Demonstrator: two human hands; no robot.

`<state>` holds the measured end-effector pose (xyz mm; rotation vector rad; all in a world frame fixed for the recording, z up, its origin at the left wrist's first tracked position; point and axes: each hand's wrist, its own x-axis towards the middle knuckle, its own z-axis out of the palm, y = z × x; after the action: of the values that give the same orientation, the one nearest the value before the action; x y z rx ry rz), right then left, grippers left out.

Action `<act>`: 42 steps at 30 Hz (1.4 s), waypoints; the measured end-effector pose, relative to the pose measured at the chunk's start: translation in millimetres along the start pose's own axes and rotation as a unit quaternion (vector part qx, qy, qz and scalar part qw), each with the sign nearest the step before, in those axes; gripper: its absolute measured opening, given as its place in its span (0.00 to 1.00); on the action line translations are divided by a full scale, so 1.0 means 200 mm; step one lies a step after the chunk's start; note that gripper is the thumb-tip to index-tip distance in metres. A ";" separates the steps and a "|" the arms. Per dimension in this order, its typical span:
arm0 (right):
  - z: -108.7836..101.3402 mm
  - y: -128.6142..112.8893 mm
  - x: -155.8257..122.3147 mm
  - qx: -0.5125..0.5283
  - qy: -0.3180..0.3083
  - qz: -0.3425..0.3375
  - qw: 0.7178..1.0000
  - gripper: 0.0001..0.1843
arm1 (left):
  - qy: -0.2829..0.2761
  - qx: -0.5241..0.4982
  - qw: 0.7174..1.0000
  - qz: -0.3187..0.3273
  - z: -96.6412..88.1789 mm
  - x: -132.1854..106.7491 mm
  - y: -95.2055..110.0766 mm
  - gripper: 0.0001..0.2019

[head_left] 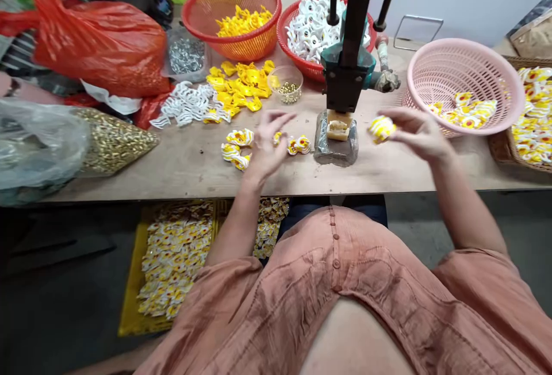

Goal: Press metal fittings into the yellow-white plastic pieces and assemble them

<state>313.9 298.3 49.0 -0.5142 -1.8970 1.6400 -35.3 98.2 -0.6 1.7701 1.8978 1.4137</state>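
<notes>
My right hand (416, 133) pinches a yellow-and-white striped plastic piece (381, 129) between thumb and fingers, right of the press. My left hand (269, 145) is over the table, fingers apart, with part of a small yellow piece showing between them; I see no grip on it. Between that hand and the press lies another striped piece with a red spot (299, 145). Several striped pieces (237, 148) lie just left of the hand. The green hand press (348, 64) stands over a plastic-wrapped base (336, 150) holding a tan block (337, 130).
Behind are red baskets of yellow parts (244, 21) and white parts (310, 27), loose yellow parts (241, 84), white strips (187, 102) and a cup of brass rings (288, 90). A pink basket (466, 56) stands right; a yellow crate (133, 283) sits below the table.
</notes>
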 end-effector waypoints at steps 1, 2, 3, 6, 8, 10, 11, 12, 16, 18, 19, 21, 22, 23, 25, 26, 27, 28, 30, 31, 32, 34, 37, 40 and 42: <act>0.13 0.04 -0.02 0.036 -0.041 0.019 0.998 0.32 | -0.051 -0.084 0.995 0.007 0.08 -0.01 0.08 0.25; 0.23 0.08 -0.03 0.057 -0.067 0.029 0.996 0.32 | -0.107 -0.168 0.980 0.007 0.17 -0.02 0.15 0.26; 0.31 0.12 -0.03 0.061 -0.079 0.026 0.995 0.32 | -0.132 -0.238 0.962 -0.005 0.25 -0.04 0.20 0.27; 0.46 0.26 -0.04 0.000 0.024 -0.035 0.999 0.25 | -0.092 -0.353 0.928 -0.073 0.44 -0.13 0.27 0.23; 0.52 0.32 -0.06 -0.073 0.151 -0.082 0.982 0.20 | -0.045 -0.379 0.916 -0.121 0.51 -0.19 0.26 0.22; 0.58 0.37 -0.09 -0.127 0.217 -0.110 0.962 0.19 | -0.004 -0.375 0.915 -0.150 0.54 -0.22 0.24 0.22; 0.61 0.39 -0.10 -0.144 0.221 -0.121 0.957 0.21 | 0.016 -0.361 0.920 -0.155 0.55 -0.22 0.23 0.21; 0.64 0.40 -0.11 -0.157 0.217 -0.131 0.955 0.23 | 0.037 -0.340 0.927 -0.153 0.56 -0.22 0.22 0.19; 0.71 0.46 -0.08 -0.195 0.236 -0.121 0.944 0.36 | 0.096 -0.231 0.962 -0.109 0.60 -0.15 0.19 0.13; 0.72 0.49 -0.05 -0.204 0.258 -0.097 0.939 0.33 | 0.108 -0.176 0.975 -0.084 0.62 -0.11 0.17 0.13; 0.72 0.50 -0.03 -0.210 0.263 -0.087 0.938 0.31 | 0.112 -0.152 0.979 -0.075 0.63 -0.09 0.15 0.13; 0.71 0.52 0.01 -0.233 0.265 -0.067 0.933 0.26 | 0.121 -0.110 0.984 -0.074 0.64 -0.07 0.12 0.13; 0.71 0.53 0.02 -0.246 0.265 -0.059 0.931 0.24 | 0.127 -0.093 0.985 -0.077 0.64 -0.06 0.11 0.13; 0.71 0.54 0.04 -0.259 0.266 -0.054 0.927 0.21 | 0.132 -0.079 0.985 -0.081 0.65 -0.05 0.09 0.14; 0.71 0.56 0.08 -0.281 0.279 -0.057 0.916 0.17 | 0.137 -0.059 0.985 -0.084 0.66 -0.03 0.07 0.15; 0.70 0.57 0.10 -0.292 0.287 -0.061 0.910 0.16 | 0.136 -0.056 0.986 -0.084 0.66 -0.01 0.05 0.16; 0.69 0.58 0.12 -0.302 0.295 -0.064 0.904 0.15 | 0.131 -0.056 0.986 -0.084 0.66 0.01 0.04 0.16; 0.68 0.59 0.15 -0.310 0.299 -0.064 0.900 0.15 | 0.125 -0.055 0.987 -0.084 0.67 0.03 0.03 0.16; 0.64 0.61 0.20 -0.320 0.294 -0.059 0.899 0.15 | 0.113 -0.048 0.989 -0.083 0.66 0.06 0.01 0.14; 0.62 0.62 0.22 -0.322 0.285 -0.056 0.901 0.15 | 0.110 -0.042 0.990 -0.081 0.66 0.07 0.00 0.13; 0.60 0.63 0.23 -0.322 0.274 -0.055 0.904 0.15 | 0.109 -0.037 0.990 -0.079 0.66 0.08 -0.01 0.12; 0.57 0.64 0.23 -0.318 0.255 -0.064 0.911 0.15 | 0.106 -0.037 0.991 -0.072 0.65 0.09 -0.02 0.09; 0.54 0.65 0.20 -0.316 0.239 -0.091 0.914 0.14 | 0.085 -0.052 0.993 -0.064 0.62 0.09 -0.03 0.07; 0.54 0.64 0.18 -0.338 0.226 -0.099 0.908 0.14 | 0.049 -0.061 0.995 -0.061 0.58 0.09 -0.03 0.08; 0.54 0.62 0.19 -0.355 0.214 -0.096 0.905 0.13 | 0.022 -0.054 0.997 -0.054 0.55 0.09 -0.04 0.09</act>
<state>206.3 260.8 -76.2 -0.8587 -2.0656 0.5924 31.1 170.4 -55.9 1.5775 1.8696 1.4976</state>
